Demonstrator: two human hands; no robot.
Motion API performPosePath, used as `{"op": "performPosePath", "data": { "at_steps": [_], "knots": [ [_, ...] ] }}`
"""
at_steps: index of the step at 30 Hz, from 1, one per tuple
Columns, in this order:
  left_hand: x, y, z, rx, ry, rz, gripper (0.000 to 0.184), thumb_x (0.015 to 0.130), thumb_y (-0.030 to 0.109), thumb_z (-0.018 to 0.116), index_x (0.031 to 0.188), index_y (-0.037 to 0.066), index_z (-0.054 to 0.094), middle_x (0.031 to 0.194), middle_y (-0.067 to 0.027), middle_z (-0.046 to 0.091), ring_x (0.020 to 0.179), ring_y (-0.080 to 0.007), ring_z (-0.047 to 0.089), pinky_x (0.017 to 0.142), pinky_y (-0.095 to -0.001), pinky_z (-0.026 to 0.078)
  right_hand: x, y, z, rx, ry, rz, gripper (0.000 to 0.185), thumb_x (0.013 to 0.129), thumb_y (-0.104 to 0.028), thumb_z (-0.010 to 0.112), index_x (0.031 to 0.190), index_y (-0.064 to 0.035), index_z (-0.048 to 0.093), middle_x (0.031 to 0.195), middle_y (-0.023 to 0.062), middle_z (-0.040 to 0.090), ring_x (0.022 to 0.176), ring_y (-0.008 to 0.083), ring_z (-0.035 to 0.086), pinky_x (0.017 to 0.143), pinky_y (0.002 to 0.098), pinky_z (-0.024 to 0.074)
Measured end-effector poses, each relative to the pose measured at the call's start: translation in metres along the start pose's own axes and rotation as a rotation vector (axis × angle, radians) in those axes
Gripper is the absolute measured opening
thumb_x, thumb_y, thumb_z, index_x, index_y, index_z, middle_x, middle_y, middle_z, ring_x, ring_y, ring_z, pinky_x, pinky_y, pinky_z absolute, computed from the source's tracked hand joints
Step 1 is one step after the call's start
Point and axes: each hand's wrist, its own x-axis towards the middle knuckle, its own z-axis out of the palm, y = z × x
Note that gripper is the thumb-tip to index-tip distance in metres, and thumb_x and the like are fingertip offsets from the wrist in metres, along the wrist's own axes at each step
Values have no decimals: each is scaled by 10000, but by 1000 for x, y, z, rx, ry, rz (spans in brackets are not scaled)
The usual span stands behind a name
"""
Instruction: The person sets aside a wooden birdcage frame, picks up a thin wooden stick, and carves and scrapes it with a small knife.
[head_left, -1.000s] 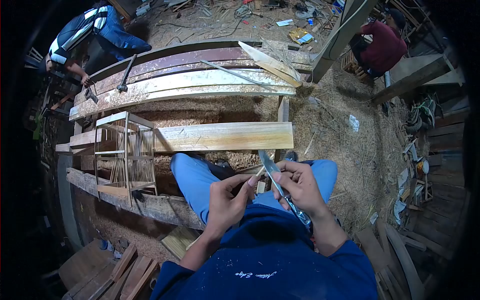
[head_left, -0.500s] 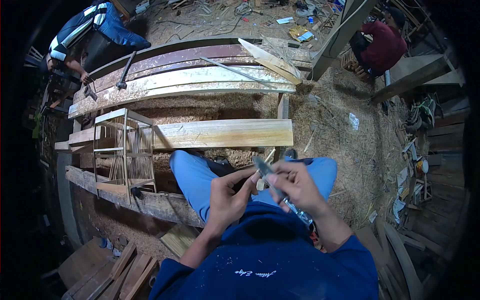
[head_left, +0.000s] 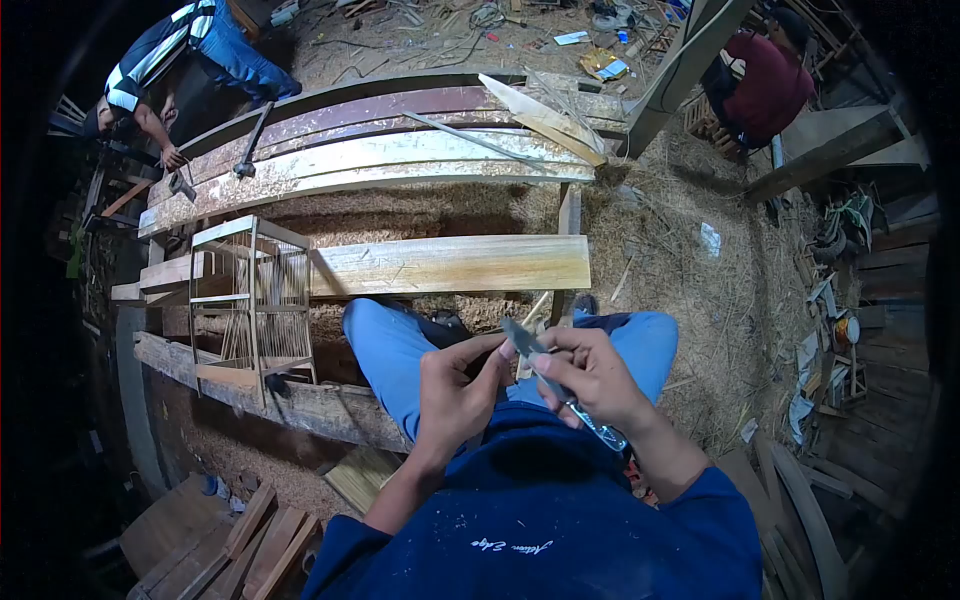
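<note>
Wooden and long, the worktop [head_left: 370, 156] is set beyond the left hand [head_left: 458, 385] and right hand [head_left: 592, 374]; to their left, a slatted frame [head_left: 253, 300] is stood. A knife [head_left: 523, 338] is gripped in the right, close by a thin pale strip [head_left: 538, 306] pinched in the left's fingertips.

Knife [head_left: 522, 338] silver-grey; shirt [head_left: 600, 515] dark blue, white lettering [head_left: 487, 545]; trousers [head_left: 382, 350] light blue.
</note>
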Motion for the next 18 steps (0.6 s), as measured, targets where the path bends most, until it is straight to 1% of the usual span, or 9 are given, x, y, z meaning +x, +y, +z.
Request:
{"op": "performPosePath", "data": {
  "at_steps": [1, 2, 5, 7, 9, 11, 13, 17, 18],
  "knots": [
    [2, -1, 0, -10, -7, 2, 197, 989, 88, 665, 1128, -14, 762, 632, -10, 632, 573, -34, 526, 504, -227, 421, 0, 1, 3, 17, -46, 62, 206, 1044, -157, 565, 1083, 28, 649, 637, 59, 603, 429, 89, 525, 380, 223, 402],
    [2, 1, 0, -11, -7, 3, 197, 989, 88, 665, 1128, -14, 762, 632, -10, 632, 573, -34, 526, 504, -227, 421, 3, 5, -3, 41, -30, -14, 201, 1040, -158, 574, 1088, 21, 654, 638, 52, 598, 426, 86, 516, 382, 222, 403],
    [0, 4, 2, -1, -12, 2, 195, 989, 92, 665, 1115, -20, 762, 633, -18, 637, 571, -38, 533, 502, -232, 422, 3, -1, 2, 8, -34, -39, 193, 1036, -143, 576, 1099, 20, 657, 624, 61, 597, 405, 93, 509, 363, 220, 386],
    [0, 2, 1, 24, -34, 7, 189, 990, 94, 663, 1103, -19, 764, 629, -25, 636, 567, -38, 536, 499, -235, 422, 1, -4, 4, 0, -26, 35, 197, 1036, -148, 576, 1080, 27, 655, 615, 61, 593, 401, 93, 508, 358, 219, 383],
    [1, 2, 2, 38, -35, 20, 188, 987, 92, 665, 1098, -24, 761, 630, -27, 637, 566, -36, 538, 499, -235, 423, 4, 0, -10, 52, 38, -66, 223, 1041, -159, 572, 1096, 40, 656, 603, 58, 586, 397, 93, 503, 355, 221, 376],
    [1, 0, 3, 46, -28, 31, 186, 984, 91, 667, 1094, -29, 759, 630, -29, 638, 565, -34, 539, 499, -236, 424, 3, 3, -4, 37, 37, -68, 230, 1043, -162, 566, 1102, 43, 651, 598, 58, 583, 394, 91, 500, 353, 221, 376],
    [0, -2, 2, 18, -46, 48, 185, 980, 74, 662, 1098, -31, 757, 624, -34, 640, 565, -34, 538, 501, -238, 426, -1, 4, 5, 27, -56, 52, 221, 1045, -163, 557, 1085, 32, 652, 598, 59, 584, 386, 90, 493, 349, 219, 374],
    [-1, 5, 3, 21, -26, 23, 166, 970, 44, 647, 1063, -42, 754, 625, -36, 645, 571, -35, 545, 507, -237, 432, 2, -2, -7, 8, 32, -74, 244, 1045, -183, 572, 1140, 26, 657, 603, 52, 585, 396, 91, 495, 357, 222, 377],
    [-2, 2, 3, 9, -25, 29, 165, 969, 38, 641, 1060, -40, 755, 624, -36, 645, 573, -34, 546, 508, -238, 433, 0, -5, 5, 10, -44, -18, 227, 1040, -181, 581, 1119, 16, 661, 604, 51, 591, 396, 88, 500, 358, 218, 383]
  ]
}}
